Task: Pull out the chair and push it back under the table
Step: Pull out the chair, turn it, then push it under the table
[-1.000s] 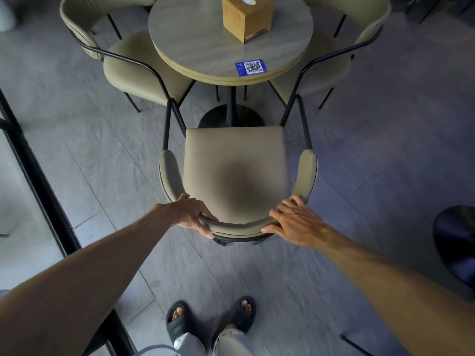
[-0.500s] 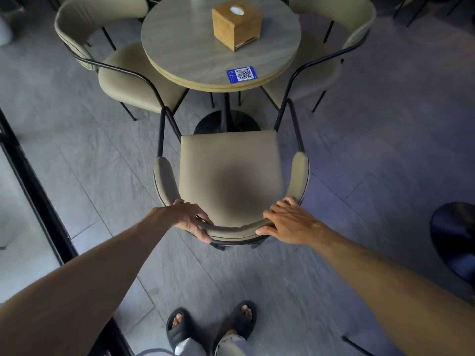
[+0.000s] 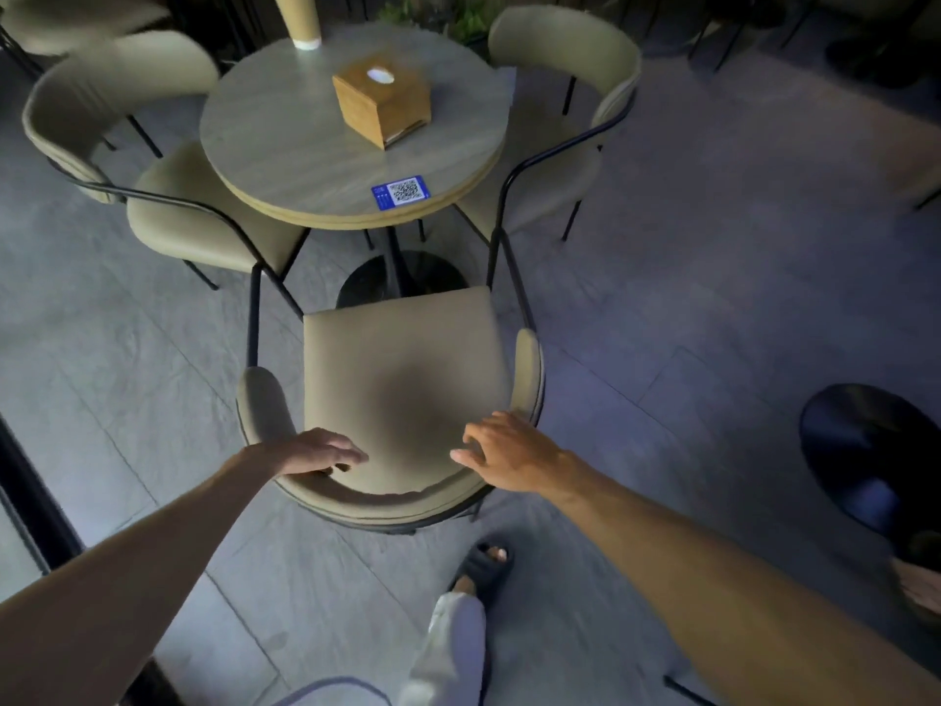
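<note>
A beige padded chair with a curved backrest and black metal legs stands pulled out, its seat clear of the round wooden table. It is turned a little, with the front edge near the table's black base. My left hand lies over the left part of the backrest, fingers across the top and thumb beneath. My right hand rests on the right part with its fingers spread and fairly straight.
Two matching chairs flank the table, one at the left and one at the right. A wooden tissue box and a blue QR sticker sit on the tabletop. A dark stool stands to my right, and a black frame runs along the left. My sandalled foot is just behind the chair.
The chair has turned slightly and my view has lifted, showing more of the table. My right fingers have straightened off their curl round the backrest. One foot has stepped forward.
</note>
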